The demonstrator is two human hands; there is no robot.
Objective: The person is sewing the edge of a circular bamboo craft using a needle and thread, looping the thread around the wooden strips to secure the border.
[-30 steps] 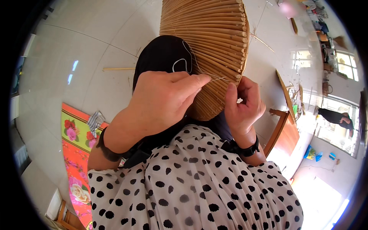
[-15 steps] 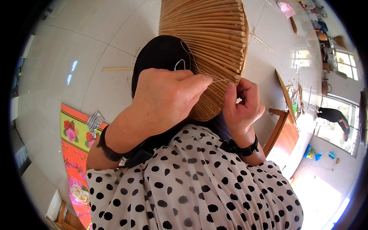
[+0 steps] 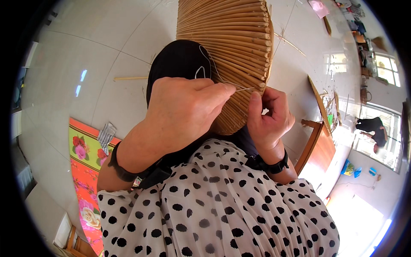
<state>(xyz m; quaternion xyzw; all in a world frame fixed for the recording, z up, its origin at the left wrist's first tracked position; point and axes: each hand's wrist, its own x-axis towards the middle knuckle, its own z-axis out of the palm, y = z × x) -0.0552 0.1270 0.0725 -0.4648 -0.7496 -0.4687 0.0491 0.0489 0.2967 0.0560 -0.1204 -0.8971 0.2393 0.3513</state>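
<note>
A curved mat of brown, reed-like stalks (image 3: pixel 233 40) laid side by side rests across my lap, its stalk ends lining the right edge. My left hand (image 3: pixel 188 103) is closed in a pinch on a thin white thread (image 3: pixel 245 89). A short taut stretch runs from its fingertips to the mat near the right edge; whether a needle is on it I cannot tell. More of the thread loops loosely over the stalks and the black cloth on my knee (image 3: pixel 177 55). My right hand (image 3: pixel 269 115) grips the mat's lower right edge, thumb on top, fingers curled behind.
A flowered red and green cloth (image 3: pixel 85 184) lies on the tiled floor at left, with a striped cloth (image 3: pixel 106 136) on it. A loose stalk (image 3: pixel 130 78) is on the tiles. Wooden furniture (image 3: pixel 316 147) stands at right; another person (image 3: pixel 373 128) is farther off.
The mat's right edge has shifted slightly left, and both hands have moved a little with it. The grips look the same. The distant person has changed posture.
</note>
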